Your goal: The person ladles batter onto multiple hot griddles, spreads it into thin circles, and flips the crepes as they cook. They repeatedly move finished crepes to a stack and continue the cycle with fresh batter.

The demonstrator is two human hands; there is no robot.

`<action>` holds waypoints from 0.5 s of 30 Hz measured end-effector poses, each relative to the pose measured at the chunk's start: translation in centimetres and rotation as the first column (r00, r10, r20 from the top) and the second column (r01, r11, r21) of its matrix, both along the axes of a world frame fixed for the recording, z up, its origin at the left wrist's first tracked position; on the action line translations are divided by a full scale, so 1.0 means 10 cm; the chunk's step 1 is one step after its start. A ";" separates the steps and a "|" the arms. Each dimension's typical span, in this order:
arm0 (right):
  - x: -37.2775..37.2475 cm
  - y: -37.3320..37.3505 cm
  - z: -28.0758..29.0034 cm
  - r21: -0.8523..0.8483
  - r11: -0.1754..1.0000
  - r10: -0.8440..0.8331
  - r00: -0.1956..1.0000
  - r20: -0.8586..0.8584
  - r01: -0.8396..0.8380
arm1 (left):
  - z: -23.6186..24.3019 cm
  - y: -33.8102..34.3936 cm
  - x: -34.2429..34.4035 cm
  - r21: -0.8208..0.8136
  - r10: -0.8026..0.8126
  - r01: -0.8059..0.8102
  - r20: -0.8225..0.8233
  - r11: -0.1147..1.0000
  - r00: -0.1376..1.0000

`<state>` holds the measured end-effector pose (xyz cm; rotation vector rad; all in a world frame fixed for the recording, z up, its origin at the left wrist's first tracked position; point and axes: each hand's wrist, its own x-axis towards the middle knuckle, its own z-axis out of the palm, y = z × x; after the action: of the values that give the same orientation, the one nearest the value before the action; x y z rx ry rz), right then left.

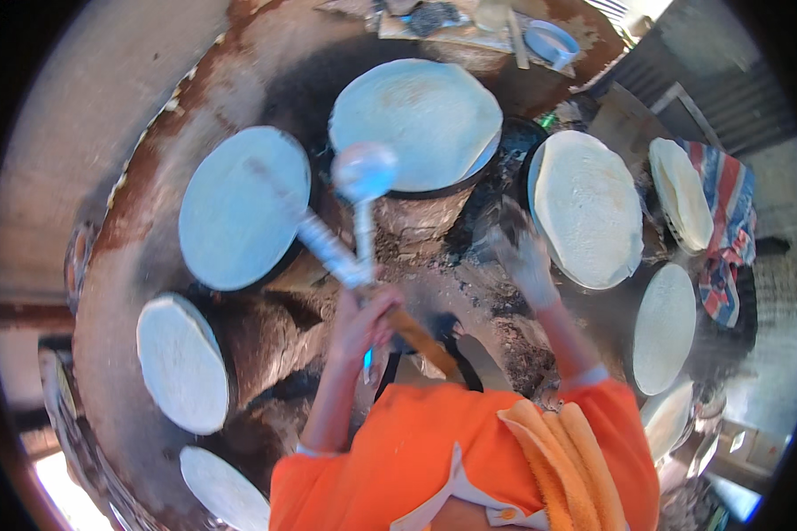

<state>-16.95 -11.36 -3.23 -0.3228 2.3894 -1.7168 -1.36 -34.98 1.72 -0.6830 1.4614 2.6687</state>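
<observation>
Left hand: The person's left hand [363,314] was wrapped around a ladle [366,175] and a long wooden-handled tool [335,255], their shafts crossing at the grip.
Tool lines: The ladle pointed straight away from the body, bowl outermost; the tool slanted from far left to near right, wooden end closest to the orange shirt [434,434].
Right hand: Blurred, the right hand [527,265] hung beside the right-hand griddle (whether its fingers were spread or pressed together, or held anything, one could not tell).
Right-hand flatbread: The pale round [591,212] lay on that griddle, just right of and slightly beyond the right hand, the nearer of the two; its longer outline leaned from far left to near right.
Writing: No brand, label or lettering could be read on the tools or flatbread.
</observation>
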 end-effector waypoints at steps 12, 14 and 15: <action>-3.55 -1.10 -0.28 0.837 0.520 0.111 0.958 -0.264 0.171 | 0.27 -0.82 0.25 -0.088 0.499 -0.494 0.041 0.865 0.866; -3.47 -1.17 -0.26 0.780 0.597 0.124 0.939 -0.320 0.187 | 0.31 -0.87 0.25 -0.062 0.516 -0.514 0.026 0.856 0.856; -3.45 -1.15 -0.24 0.749 0.629 0.125 0.923 -0.363 0.209 | 0.31 -0.89 0.20 -0.049 0.519 -0.517 0.029 0.855 0.854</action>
<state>-51.41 -22.88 -5.60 -0.4841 3.1570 -0.4671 0.61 -43.91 4.81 -1.2974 1.4950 2.9735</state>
